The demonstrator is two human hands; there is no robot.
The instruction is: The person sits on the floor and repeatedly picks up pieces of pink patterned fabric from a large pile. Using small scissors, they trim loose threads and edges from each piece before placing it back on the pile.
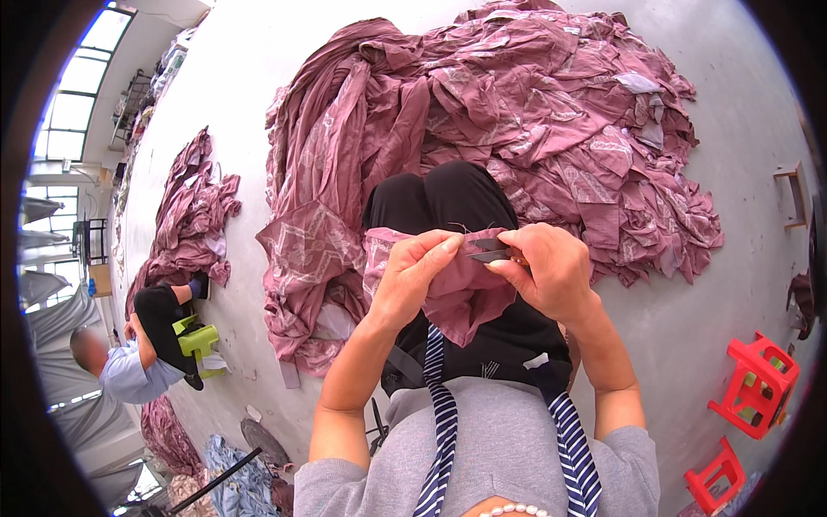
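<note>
Over my lap I hold a dusty-pink patterned cloth (469, 302), its edge drawn between my two hands. My left hand (412, 274) is closed, with thumb and finger pinching that edge. In my right hand (551, 269) is a small pair of dark thread snips (489, 251), their blades pointing left along the cloth's edge. The right fingers also lie against the cloth; how firmly they grip it is hidden. Thin dark loose threads stick up from the edge near the blades. The rest of the cloth hangs down over my black trousers (457, 202).
A large heap of the same pink cloth (534, 129) covers the floor ahead of my knees. To the left, another person (142, 362) sits on a green stool (198, 340) beside a smaller pink heap (185, 215). Red plastic stools (756, 383) stand at the right.
</note>
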